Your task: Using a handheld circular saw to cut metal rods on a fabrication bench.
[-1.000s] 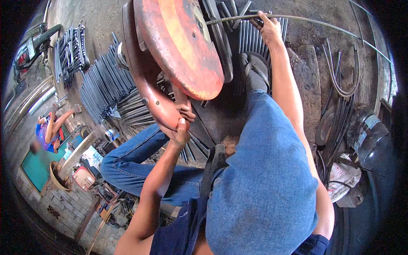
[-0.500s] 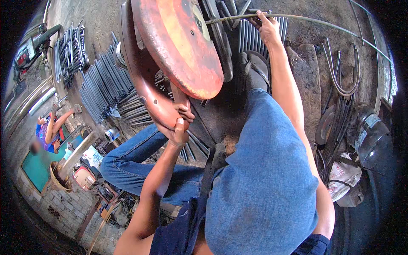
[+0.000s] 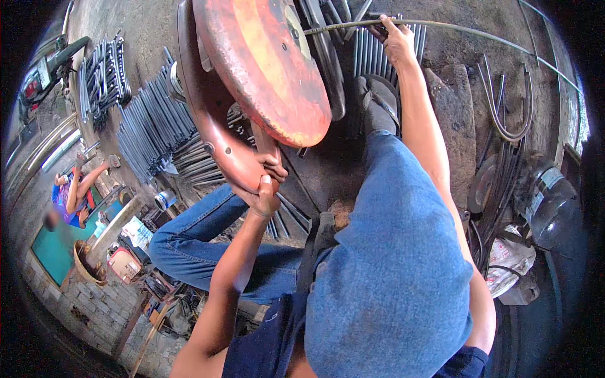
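My left hand (image 3: 263, 196) is closed round the rounded lower end of a reddish-brown metal arm (image 3: 220, 135) of a machine, its fingers curled over the inner edge. Just above that hand is a large worn disc (image 3: 271, 75) painted red and orange. Farther up and to the right, my right hand (image 3: 397, 44) grips a long thin metal rod (image 3: 466, 28). One end of the rod meets the machine beside the disc; the rest curves off to the right. The point where it meets the machine is partly hidden.
Bundles of metal tubes (image 3: 154, 129) lie left of the machine, with more tubes (image 3: 365, 53) behind my foot. Bent U-shaped tubes (image 3: 520, 129) and a large clear plastic bottle (image 3: 549, 205) are at right. Another person (image 3: 72, 198) sits at far left by a basket (image 3: 88, 261).
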